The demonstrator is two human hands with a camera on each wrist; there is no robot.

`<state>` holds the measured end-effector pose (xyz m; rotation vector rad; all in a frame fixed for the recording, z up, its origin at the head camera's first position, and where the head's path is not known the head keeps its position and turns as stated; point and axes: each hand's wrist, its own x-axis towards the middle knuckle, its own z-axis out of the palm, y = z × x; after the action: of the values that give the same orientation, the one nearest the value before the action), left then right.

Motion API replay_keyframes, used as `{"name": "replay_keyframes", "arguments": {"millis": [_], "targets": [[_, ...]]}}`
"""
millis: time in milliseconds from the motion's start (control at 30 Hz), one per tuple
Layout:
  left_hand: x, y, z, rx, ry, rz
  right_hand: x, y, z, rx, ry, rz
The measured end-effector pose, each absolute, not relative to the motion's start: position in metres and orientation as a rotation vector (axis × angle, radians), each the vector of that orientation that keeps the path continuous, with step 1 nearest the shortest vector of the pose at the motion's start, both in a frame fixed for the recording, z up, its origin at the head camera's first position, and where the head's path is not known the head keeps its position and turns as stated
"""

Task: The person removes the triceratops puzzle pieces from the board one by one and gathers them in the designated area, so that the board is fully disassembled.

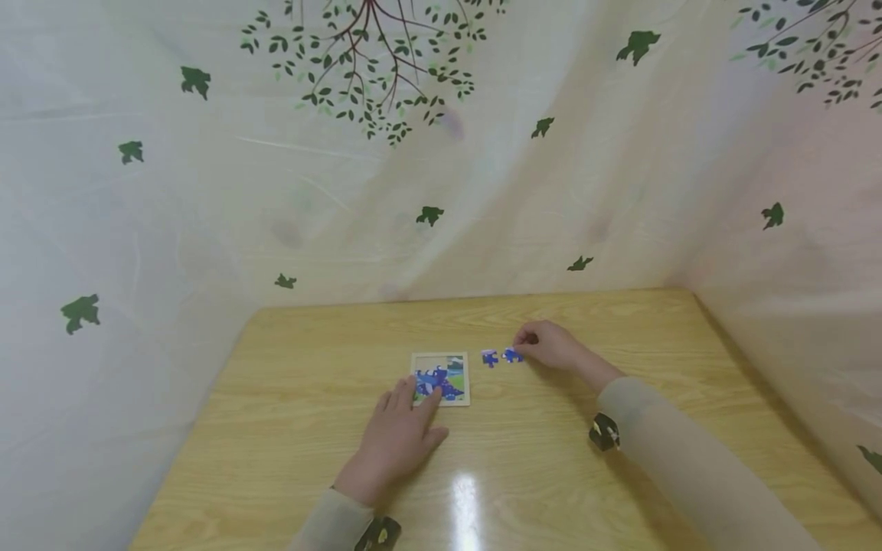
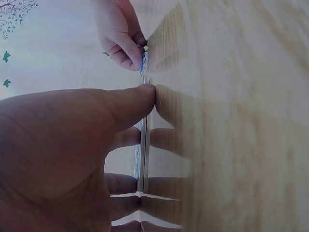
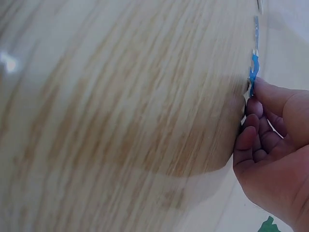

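A small jigsaw puzzle in a light wooden frame (image 1: 469, 383) lies on the table, its picture showing a blue dinosaur. The upper left of the frame has bare backing. My left hand (image 1: 400, 444) rests at the puzzle's lower left, fingers extended over its surface and covering part of the picture. To the right of the frame, my right hand (image 1: 554, 348) pinches a blue puzzle piece (image 1: 511, 355) between thumb and index finger. The right wrist view shows the same piece (image 3: 254, 67) tilted at the fingertips, close to the tabletop. Another puzzle piece (image 1: 489, 358) lies between it and the frame.
The wooden table (image 1: 310, 367) meets a pale cloth backdrop (image 1: 331, 229) printed with leaves and branches, which also hangs along both sides. Black devices are strapped at both wrists, the right one (image 1: 604, 432) over a light sleeve.
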<state>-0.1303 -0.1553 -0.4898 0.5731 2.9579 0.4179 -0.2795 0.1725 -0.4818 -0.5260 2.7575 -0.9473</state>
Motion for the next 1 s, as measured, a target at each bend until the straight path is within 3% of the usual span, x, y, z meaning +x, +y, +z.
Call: {"name": "replay_keyframes", "arguments": {"millis": [1000], "targets": [[-0.1322, -0.1548, -0.4915, 0.552, 2.956, 0.407, -0.2771, 0.1672, -0.4821, -0.491, 2.78, -0.897]]}}
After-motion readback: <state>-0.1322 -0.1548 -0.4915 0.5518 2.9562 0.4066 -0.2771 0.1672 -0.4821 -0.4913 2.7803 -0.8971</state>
